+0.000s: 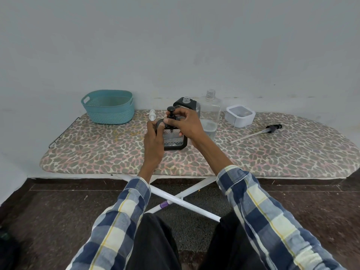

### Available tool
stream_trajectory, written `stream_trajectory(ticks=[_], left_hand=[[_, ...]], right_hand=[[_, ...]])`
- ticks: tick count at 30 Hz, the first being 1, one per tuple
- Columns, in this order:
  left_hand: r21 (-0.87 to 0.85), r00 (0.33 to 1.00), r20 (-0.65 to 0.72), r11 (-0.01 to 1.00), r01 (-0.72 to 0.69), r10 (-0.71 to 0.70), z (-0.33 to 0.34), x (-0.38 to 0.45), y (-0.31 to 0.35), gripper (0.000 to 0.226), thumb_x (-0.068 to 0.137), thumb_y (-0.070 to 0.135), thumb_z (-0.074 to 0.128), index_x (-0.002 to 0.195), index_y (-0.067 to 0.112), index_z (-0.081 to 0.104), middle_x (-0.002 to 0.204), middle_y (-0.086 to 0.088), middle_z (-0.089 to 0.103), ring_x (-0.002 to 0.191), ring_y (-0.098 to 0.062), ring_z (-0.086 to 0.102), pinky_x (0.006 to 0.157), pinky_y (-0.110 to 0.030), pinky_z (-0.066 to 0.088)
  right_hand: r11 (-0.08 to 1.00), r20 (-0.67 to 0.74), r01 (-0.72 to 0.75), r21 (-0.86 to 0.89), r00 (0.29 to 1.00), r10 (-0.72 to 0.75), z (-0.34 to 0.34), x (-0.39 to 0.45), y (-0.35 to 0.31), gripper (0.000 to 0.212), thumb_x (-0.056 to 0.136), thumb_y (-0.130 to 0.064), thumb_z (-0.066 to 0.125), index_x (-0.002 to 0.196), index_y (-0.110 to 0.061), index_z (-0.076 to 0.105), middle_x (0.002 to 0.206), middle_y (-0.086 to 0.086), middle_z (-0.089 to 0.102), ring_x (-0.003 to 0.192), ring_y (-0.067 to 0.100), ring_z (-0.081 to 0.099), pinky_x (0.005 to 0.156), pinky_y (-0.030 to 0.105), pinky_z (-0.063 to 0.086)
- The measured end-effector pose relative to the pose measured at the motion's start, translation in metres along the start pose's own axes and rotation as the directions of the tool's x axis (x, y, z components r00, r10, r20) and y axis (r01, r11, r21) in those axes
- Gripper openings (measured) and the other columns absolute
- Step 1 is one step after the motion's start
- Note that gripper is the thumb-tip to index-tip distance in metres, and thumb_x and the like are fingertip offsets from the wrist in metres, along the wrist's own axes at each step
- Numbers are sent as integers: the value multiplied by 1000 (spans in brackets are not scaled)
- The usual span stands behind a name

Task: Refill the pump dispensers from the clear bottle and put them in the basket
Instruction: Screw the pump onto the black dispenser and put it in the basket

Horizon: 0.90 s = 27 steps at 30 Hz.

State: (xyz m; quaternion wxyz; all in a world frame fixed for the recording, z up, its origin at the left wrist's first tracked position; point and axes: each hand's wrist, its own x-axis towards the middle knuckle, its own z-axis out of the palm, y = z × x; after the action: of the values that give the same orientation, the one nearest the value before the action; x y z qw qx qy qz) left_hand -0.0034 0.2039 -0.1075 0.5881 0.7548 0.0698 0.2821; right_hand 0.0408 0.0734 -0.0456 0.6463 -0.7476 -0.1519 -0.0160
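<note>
A black-framed clear pump dispenser (175, 142) stands on the ironing board (97, 152) in the middle. My left hand (153, 139) grips its left shoulder. My right hand (187, 123) pinches the collar of its black pump head (171, 112). Behind it stands a second black dispenser (187, 103) with its neck uncapped and no pump. To its right is the clear bottle (210, 114), uncapped, with a little liquid at the bottom. A teal basket (109, 107) sits at the back left, with nothing visible inside it.
A small white pump head (152, 114) shows behind my left hand. A white square container (239, 115) sits right of the clear bottle. A loose black pump with its long tube (257, 132) lies on the board's right half. The board stands against the wall.
</note>
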Motion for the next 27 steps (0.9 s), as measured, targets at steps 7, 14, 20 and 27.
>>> stream_trajectory(ticks=[7, 14, 20, 27], left_hand=[[2, 1000, -6, 1000, -5, 5, 1, 0, -1, 50, 104, 54, 45, 120, 7, 52, 84, -1, 58, 66, -9, 49, 64, -34, 39], [15, 1000, 7, 1000, -6, 6, 3, 3, -5, 30, 114, 36, 48, 115, 6, 50, 83, 0, 54, 64, -6, 46, 61, -30, 37], [43, 1000, 0, 999, -9, 9, 2, 2, -6, 32, 114, 40, 48, 110, 9, 49, 80, 2, 53, 60, -1, 46, 59, -27, 35], [66, 1000, -4, 998, -16, 16, 2, 3, -8, 30, 115, 40, 48, 107, 10, 48, 78, 3, 49, 58, -1, 43, 61, -35, 33]], right_hand=[[995, 50, 100, -30, 994, -98, -1, -2, 3, 37, 93, -22, 84, 126, -10, 75, 122, -2, 78, 100, 14, 78, 47, 22, 54], [996, 105, 46, 80, 993, -55, -9, 1, 8, 35, 100, -9, 74, 134, -4, 71, 128, 5, 76, 107, 15, 76, 50, 18, 52], [998, 29, 61, 25, 998, -61, 0, 4, 8, 36, 95, -12, 81, 128, -5, 71, 121, 4, 76, 100, 22, 77, 46, 23, 54], [970, -74, 136, -201, 985, -154, 9, 5, 9, 36, 90, -23, 86, 119, -8, 71, 105, -5, 70, 94, 7, 65, 75, 3, 46]])
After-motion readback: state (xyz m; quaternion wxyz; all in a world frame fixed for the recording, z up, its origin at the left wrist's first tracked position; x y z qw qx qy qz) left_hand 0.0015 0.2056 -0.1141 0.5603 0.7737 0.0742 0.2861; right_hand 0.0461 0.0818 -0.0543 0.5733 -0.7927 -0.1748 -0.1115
